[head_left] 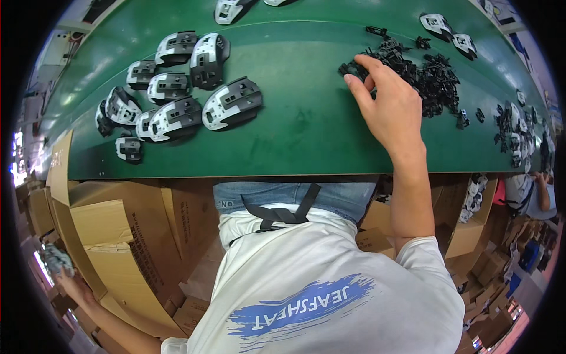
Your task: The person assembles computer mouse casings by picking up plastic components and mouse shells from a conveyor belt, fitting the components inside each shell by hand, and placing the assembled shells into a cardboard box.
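At the left edge, low beside the cardboard boxes, my left hand [75,287] is closed around a pale grey thing [57,259], too blurred to name. My right hand [392,97] reaches over the green table, its thumb and forefinger closing on a small black plastic part [349,69]. Under and beyond that hand spreads a heap of similar black plastic parts [437,85]. Across the table's left half lie several white-and-black plastic shells [233,103], shaped like computer mice; some touch or overlap.
The green table [295,141] ends just before my waist. Below it on the left stand open cardboard boxes [112,221]. More shells [436,25] lie at the far right, and another cluster of parts [516,133] nearer the right edge. A box of shells [473,197] stands below right; beyond sits another person [541,194].
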`<control>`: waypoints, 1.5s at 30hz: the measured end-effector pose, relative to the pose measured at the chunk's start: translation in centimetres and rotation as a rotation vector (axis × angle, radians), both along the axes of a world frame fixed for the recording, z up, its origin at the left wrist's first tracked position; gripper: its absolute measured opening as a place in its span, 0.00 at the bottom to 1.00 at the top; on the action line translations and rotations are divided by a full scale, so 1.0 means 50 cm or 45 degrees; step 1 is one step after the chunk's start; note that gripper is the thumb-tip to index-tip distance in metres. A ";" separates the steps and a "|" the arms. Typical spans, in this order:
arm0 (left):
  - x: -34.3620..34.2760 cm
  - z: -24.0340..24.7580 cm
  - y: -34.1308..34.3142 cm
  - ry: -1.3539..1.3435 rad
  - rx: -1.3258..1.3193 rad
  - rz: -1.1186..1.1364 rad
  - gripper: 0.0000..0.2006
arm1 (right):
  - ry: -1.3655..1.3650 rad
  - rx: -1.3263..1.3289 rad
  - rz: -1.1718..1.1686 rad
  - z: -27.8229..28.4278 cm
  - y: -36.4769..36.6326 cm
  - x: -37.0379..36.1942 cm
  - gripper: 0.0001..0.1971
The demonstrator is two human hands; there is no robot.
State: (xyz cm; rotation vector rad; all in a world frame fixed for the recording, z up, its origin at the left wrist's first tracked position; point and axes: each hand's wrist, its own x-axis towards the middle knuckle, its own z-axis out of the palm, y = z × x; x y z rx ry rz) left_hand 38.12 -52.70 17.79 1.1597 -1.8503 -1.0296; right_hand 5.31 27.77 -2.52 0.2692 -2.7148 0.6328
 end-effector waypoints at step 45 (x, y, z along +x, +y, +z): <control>-0.599 -0.354 1.056 0.458 1.765 -1.815 0.42 | -0.261 -1.427 0.498 0.085 -0.114 0.091 0.15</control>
